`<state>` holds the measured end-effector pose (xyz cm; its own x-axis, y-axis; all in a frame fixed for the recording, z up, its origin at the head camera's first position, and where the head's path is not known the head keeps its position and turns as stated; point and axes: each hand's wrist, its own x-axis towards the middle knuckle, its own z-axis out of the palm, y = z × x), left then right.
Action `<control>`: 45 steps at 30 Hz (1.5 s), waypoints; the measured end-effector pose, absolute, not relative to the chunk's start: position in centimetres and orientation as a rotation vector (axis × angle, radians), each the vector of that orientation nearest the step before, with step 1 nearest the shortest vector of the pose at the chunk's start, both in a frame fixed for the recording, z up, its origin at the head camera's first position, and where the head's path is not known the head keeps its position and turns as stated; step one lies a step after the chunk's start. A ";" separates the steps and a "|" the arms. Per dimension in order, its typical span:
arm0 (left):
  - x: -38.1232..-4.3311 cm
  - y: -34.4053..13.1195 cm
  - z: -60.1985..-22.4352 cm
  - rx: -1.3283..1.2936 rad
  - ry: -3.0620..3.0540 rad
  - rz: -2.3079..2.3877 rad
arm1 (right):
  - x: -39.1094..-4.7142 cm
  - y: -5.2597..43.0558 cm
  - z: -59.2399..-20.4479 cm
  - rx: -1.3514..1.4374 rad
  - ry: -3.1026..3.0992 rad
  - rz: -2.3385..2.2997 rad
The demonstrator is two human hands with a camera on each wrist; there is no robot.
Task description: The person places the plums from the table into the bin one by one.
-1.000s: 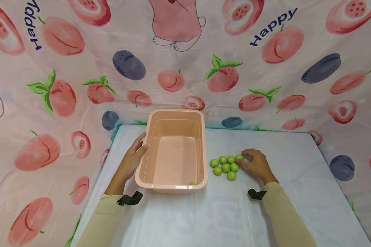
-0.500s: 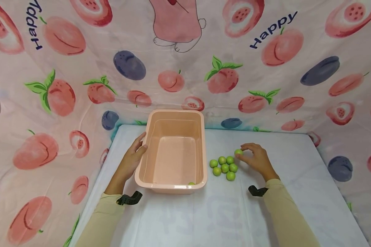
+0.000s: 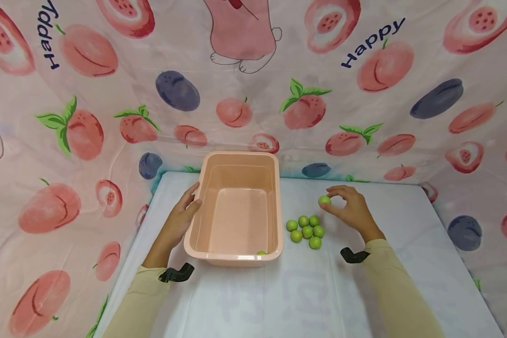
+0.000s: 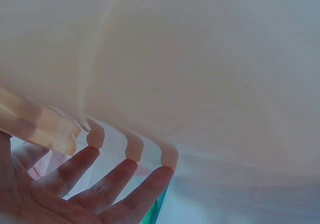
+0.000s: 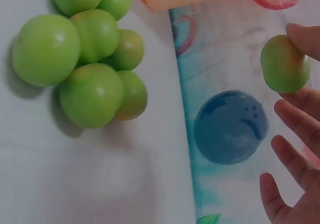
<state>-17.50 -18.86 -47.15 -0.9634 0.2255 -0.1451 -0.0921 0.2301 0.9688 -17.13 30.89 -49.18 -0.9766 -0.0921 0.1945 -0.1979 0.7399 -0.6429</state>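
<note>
My right hand (image 3: pixel 351 210) pinches a small round green fruit (image 3: pixel 324 200) between thumb and fingertips, held behind the cluster. In the right wrist view this fruit (image 5: pixel 285 64) shows a reddish blush, and the other fingers spread below it. Several like fruits (image 3: pixel 306 232) lie close together on the table right of the peach-coloured plastic basin (image 3: pixel 279 202). My left hand (image 3: pixel 180 216) holds the basin's left side, thumb at the rim and fingertips (image 4: pixel 167 176) against the outer wall. One green fruit (image 3: pixel 261 253) shows inside the basin, mostly hidden by the front rim.
A white cloth covers the table (image 3: pixel 253 305). Behind and at both sides hangs a pink fruit-print cloth (image 3: pixel 245 84), close behind the basin. A black strap mount (image 3: pixel 176 273) sits at the left wrist, and another mount (image 3: pixel 355 255) at the right.
My right hand has taken one green fruit from the cluster's back right and moved it up and slightly back, away from the others. My left hand and the basin stay put.
</note>
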 end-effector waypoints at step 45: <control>-17.3 -18.8 -47.2 0.132 2.277 1.781 | -20.4 25.8 -39.2 0.596 -2.602 1.059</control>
<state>-17.30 -18.83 -47.17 -0.9653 0.2217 -0.1377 -0.0803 0.2495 0.9650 -20.43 25.78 -39.18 -0.8791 -0.2710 0.3921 -0.4678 0.6480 -0.6010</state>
